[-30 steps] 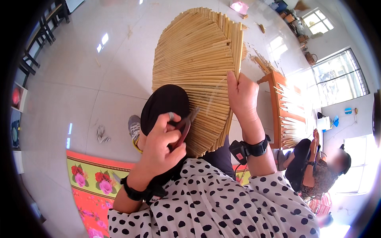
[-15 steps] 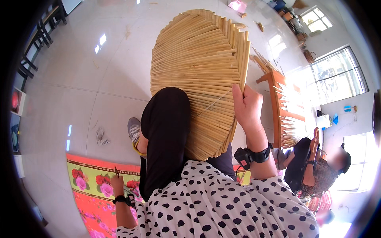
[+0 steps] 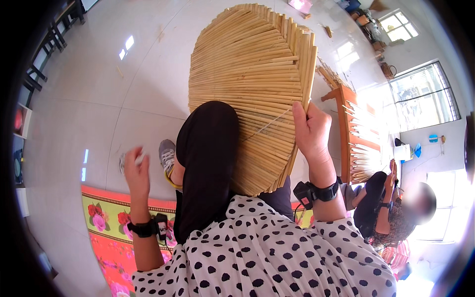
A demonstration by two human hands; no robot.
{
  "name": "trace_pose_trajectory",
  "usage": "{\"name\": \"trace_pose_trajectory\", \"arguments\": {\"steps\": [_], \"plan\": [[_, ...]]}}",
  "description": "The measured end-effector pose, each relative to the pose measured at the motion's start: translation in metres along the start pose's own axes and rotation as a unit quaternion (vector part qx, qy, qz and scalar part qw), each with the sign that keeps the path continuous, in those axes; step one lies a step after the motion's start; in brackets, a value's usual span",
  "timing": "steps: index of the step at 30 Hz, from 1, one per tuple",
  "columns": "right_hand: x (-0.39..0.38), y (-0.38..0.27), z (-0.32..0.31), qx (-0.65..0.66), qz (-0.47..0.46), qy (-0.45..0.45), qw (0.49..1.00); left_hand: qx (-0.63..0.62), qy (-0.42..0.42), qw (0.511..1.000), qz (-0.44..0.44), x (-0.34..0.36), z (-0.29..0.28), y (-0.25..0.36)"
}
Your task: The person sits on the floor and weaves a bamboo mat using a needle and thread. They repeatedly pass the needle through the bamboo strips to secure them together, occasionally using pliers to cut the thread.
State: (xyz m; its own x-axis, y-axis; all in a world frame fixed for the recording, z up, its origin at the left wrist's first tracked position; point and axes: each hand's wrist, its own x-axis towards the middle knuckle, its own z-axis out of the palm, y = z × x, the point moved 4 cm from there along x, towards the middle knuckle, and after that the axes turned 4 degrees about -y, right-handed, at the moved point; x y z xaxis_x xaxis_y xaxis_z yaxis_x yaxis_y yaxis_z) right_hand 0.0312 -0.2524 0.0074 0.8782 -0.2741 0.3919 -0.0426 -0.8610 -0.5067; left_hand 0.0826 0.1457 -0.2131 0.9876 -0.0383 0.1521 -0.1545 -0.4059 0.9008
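A broad fan-shaped piece of many thin straw-coloured stalks (image 3: 247,74) leans against my raised, black-trousered knee. A thin pale strand (image 3: 269,125) runs slantwise across it. My right hand (image 3: 312,129) grips its right edge, thumb on the near face and the other fingers behind it. My left hand (image 3: 137,173) is raised off to the left of my leg, apart from the stalks, its fingers loosely bent and spread, with nothing visible in it. Behind the left fingers, a crumpled pale scrap (image 3: 122,163) on the floor is mostly hidden.
A flowered red and yellow mat (image 3: 116,232) lies at lower left. To the right stands an orange-brown bench (image 3: 344,128) with pale stalks on it. Beyond it sits another person (image 3: 383,208). Loose stalks (image 3: 329,76) litter the floor; dark stools (image 3: 52,37) line the far left.
My left hand has risen from above the mat to beside my shoe; a slim dark thing seen at its fingers before no longer shows. My right hand keeps its grip; the stalk piece shifts slightly.
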Motion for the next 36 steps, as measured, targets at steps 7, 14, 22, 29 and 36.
{"name": "trace_pose_trajectory", "arguments": {"steps": [7,14,22,29,36], "plan": [[-0.005,-0.008,0.002,0.023,-0.011,0.007,1.000,-0.098,-0.141,0.945,0.277,0.035,0.119,0.255],[-0.008,-0.007,0.001,-0.013,-0.007,0.009,1.000,0.081,-0.044,0.937,0.336,0.014,0.160,0.289],[-0.006,-0.011,0.002,0.036,-0.012,0.007,0.999,-0.208,-0.281,0.931,0.108,0.053,0.166,0.274],[-0.006,-0.008,0.000,0.059,0.017,-0.013,0.998,-0.187,-0.515,0.835,-0.056,0.055,0.159,0.274],[-0.006,-0.009,0.004,0.141,-0.004,-0.010,0.990,-0.277,-0.481,0.832,0.012,0.063,0.145,0.285]]}}
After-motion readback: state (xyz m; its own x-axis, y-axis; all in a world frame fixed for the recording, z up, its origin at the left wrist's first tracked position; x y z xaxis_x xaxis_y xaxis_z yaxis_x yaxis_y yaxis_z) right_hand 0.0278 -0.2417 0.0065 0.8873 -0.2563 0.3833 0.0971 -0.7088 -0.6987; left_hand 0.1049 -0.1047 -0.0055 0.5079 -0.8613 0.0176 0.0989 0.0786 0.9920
